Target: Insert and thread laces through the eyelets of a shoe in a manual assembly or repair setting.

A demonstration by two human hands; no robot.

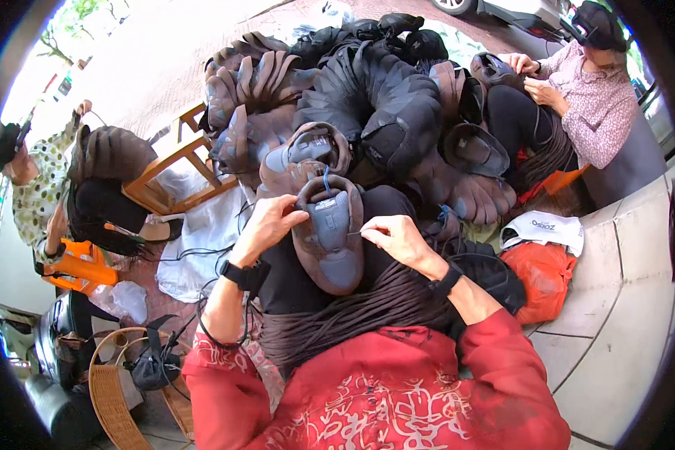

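Observation:
A brown and grey shoe upper (328, 236) rests on my lap, its grey tongue and padded collar facing up, with a small blue tie at the collar. My left hand (271, 225) pinches its left edge between thumb and fingers. On the other side, my right hand (401, 241) is closed in a pinch beside the shoe's right edge, on a thin strand that reaches to the shoe. Across my thighs lies a thick bundle of dark brown laces (367, 304). Another brown shoe upper (307, 154) sits just beyond.
Nested rows of black shoe uppers (371, 94) and brown ones (266, 82) are heaped ahead. Left stands a wooden stool frame (176, 161); right lies a red bag (540, 277) under a white cloth. Co-workers sit on both sides; the right one's hands (536, 79) are at a shoe.

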